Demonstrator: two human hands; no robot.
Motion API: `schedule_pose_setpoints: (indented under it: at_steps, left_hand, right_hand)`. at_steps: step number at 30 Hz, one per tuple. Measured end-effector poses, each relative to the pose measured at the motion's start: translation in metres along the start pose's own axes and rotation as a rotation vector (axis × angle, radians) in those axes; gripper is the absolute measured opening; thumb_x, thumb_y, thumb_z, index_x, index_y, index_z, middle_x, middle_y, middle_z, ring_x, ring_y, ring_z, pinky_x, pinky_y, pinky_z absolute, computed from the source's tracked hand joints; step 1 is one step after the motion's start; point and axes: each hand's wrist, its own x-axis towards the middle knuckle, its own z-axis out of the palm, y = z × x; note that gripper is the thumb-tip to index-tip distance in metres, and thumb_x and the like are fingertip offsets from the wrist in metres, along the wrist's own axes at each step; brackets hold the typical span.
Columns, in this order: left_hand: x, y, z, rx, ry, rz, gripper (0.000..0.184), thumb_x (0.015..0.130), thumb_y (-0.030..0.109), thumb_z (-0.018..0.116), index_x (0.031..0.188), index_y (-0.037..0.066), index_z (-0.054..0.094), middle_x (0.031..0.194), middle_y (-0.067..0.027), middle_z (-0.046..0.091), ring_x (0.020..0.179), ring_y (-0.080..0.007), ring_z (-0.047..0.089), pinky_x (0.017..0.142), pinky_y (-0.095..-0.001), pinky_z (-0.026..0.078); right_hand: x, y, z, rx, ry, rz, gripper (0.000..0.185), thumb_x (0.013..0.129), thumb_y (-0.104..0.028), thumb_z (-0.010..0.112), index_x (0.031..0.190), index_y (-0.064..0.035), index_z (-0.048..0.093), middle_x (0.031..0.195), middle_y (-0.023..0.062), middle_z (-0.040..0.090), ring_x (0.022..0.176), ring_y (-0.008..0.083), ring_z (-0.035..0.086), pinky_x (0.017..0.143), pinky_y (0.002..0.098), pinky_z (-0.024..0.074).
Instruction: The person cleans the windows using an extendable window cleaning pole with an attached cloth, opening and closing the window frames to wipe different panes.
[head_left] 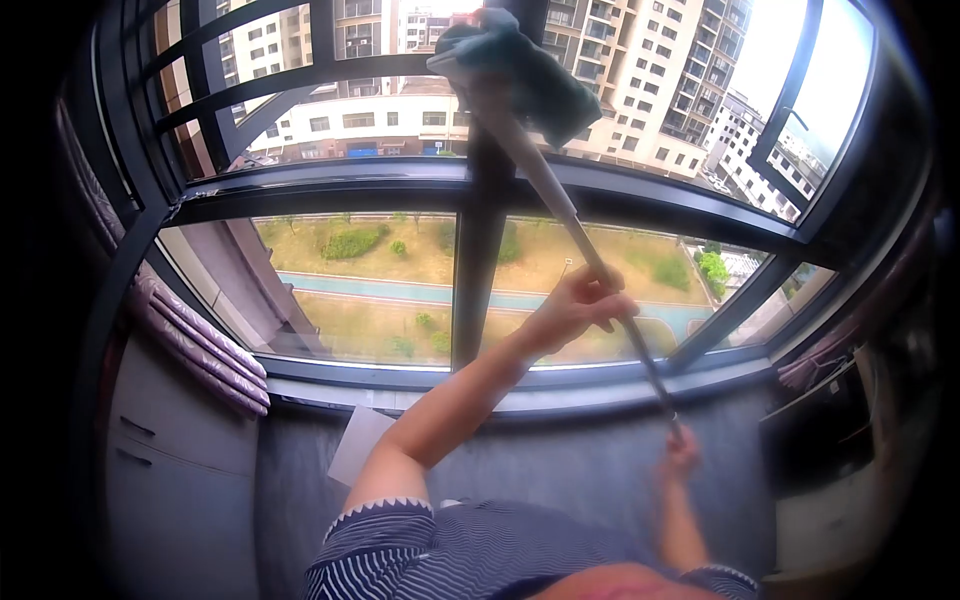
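Note:
A long pole (543, 181), white in its upper part and metal grey below, slants across the window. At its top end a green cloth-like head (525, 75) lies over the dark central window post. My left hand (583, 305) is closed round the middle of the pole, in front of the lower pane. Lower down and to the right, my right hand (681, 452) is closed on the bottom end of the pole. Its fingers are slightly blurred.
Dark window frames (350, 190) span the view, with buildings and grass outside. Purple curtains (195, 340) hang at the left, above a cabinet (180, 480). A pale flat sheet (358, 445) lies below the sill, and a dark screen-like object (820, 430) is at right.

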Motion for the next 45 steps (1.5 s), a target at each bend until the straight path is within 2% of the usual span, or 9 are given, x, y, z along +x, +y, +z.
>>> schedule_pose_setpoints:
  at_steps: [11, 17, 22, 28, 32, 34, 36, 40, 45]
  left_hand:
    - [-0.064, -0.072, 0.014, -0.229, -0.101, -0.396, 0.008, 0.085, 0.012, 0.054, 0.092, 0.009, 0.052, 0.103, -0.0087, 0.059, 0.098, -0.0162, 0.055, 0.071, -0.0256, 0.049]
    - [-0.115, -0.109, 0.016, -0.31, -0.191, -0.575, 0.003, 0.08, 0.002, 0.054, 0.08, 0.005, 0.055, 0.106, -0.0156, 0.057, 0.104, -0.0203, 0.053, 0.079, -0.0291, 0.046]
    - [-0.14, -0.121, 0.011, -0.253, -0.162, -0.677, 0.014, 0.072, -0.007, 0.059, 0.081, 0.004, 0.057, 0.105, -0.0146, 0.058, 0.103, -0.0199, 0.053, 0.082, -0.0281, 0.044]
    - [-0.183, -0.106, -0.011, 0.004, 0.098, -0.86, 0.024, 0.074, 0.01, 0.064, 0.096, 0.002, 0.059, 0.104, -0.014, 0.058, 0.099, -0.0192, 0.054, 0.082, -0.0283, 0.043]
    - [-0.24, -0.06, -0.041, 0.395, -0.121, -0.933, 0.03, 0.078, 0.015, 0.061, 0.102, -0.003, 0.057, 0.096, -0.0144, 0.061, 0.094, -0.0211, 0.057, 0.082, -0.0282, 0.044]
    - [-0.256, 0.003, -0.048, 0.21, -0.158, -0.909, 0.026, 0.081, 0.014, 0.058, 0.1, -0.003, 0.059, 0.094, -0.0134, 0.062, 0.089, -0.0209, 0.059, 0.08, -0.0277, 0.046]
    - [-0.267, 0.064, -0.062, 0.004, 0.043, -0.783, 0.019, 0.082, 0.011, 0.055, 0.095, -0.003, 0.061, 0.09, -0.0118, 0.063, 0.083, -0.0191, 0.061, 0.073, -0.0259, 0.047]
    - [-0.265, 0.093, -0.122, 0.503, 0.775, -0.521, 0.017, 0.08, 0.007, 0.056, 0.093, -0.002, 0.062, 0.082, -0.0086, 0.063, 0.077, -0.0143, 0.06, 0.063, -0.0234, 0.047]
    - [-0.277, 0.032, -0.217, 0.954, 0.691, -0.685, 0.029, 0.079, 0.014, 0.06, 0.106, 0.002, 0.059, 0.089, -0.0075, 0.063, 0.081, -0.0164, 0.059, 0.072, -0.0266, 0.045]
  right_hand:
    - [-0.047, 0.052, -0.064, -0.425, -0.127, -0.043, 0.02, 0.063, -0.012, 0.067, 0.082, -0.009, 0.061, 0.08, 0.0073, 0.059, 0.078, 0.0283, 0.056, 0.068, 0.0392, 0.0435]
    - [-0.078, -0.005, -0.066, -0.338, -0.687, 0.283, 0.029, 0.067, -0.018, 0.067, 0.092, -0.0047, 0.062, 0.071, 0.0065, 0.059, 0.068, 0.0182, 0.058, 0.064, 0.0312, 0.0457]
    - [-0.086, -0.025, -0.047, -0.294, -0.8, 0.294, 0.022, 0.069, -0.02, 0.066, 0.079, -0.0019, 0.059, 0.057, 0.0049, 0.054, 0.052, 0.0133, 0.048, 0.052, 0.0286, 0.041]
    - [-0.088, -0.03, -0.039, -0.223, -1.127, 0.369, 0.021, 0.07, -0.018, 0.066, 0.062, -0.0022, 0.054, 0.052, -0.0014, 0.045, 0.05, 0.0074, 0.038, 0.046, 0.0262, 0.0327]
    - [-0.1, -0.05, -0.034, -0.108, -1.465, 0.509, 0.021, 0.071, -0.015, 0.064, 0.058, -0.0038, 0.052, 0.053, -0.0067, 0.042, 0.051, 0.0051, 0.035, 0.045, 0.0241, 0.0293]
    - [-0.103, -0.056, -0.033, -0.038, -1.537, 0.609, 0.019, 0.071, -0.014, 0.062, 0.057, -0.0053, 0.052, 0.053, -0.0075, 0.042, 0.049, 0.0047, 0.034, 0.044, 0.0234, 0.028]
    - [-0.106, -0.054, -0.033, -0.064, -1.592, 0.71, 0.018, 0.07, -0.014, 0.062, 0.058, -0.0056, 0.052, 0.053, -0.0071, 0.043, 0.049, 0.0043, 0.035, 0.044, 0.0233, 0.0276]
    - [-0.102, -0.05, -0.026, -0.093, -1.644, 0.671, 0.018, 0.069, -0.014, 0.062, 0.057, -0.0067, 0.052, 0.052, -0.0068, 0.042, 0.048, 0.0041, 0.035, 0.043, 0.0233, 0.0269]
    - [-0.096, -0.053, -0.026, -0.125, -1.64, 0.605, 0.024, 0.069, -0.014, 0.063, 0.053, -0.0083, 0.046, 0.051, -0.0073, 0.039, 0.048, 0.0041, 0.033, 0.043, 0.0236, 0.0258]
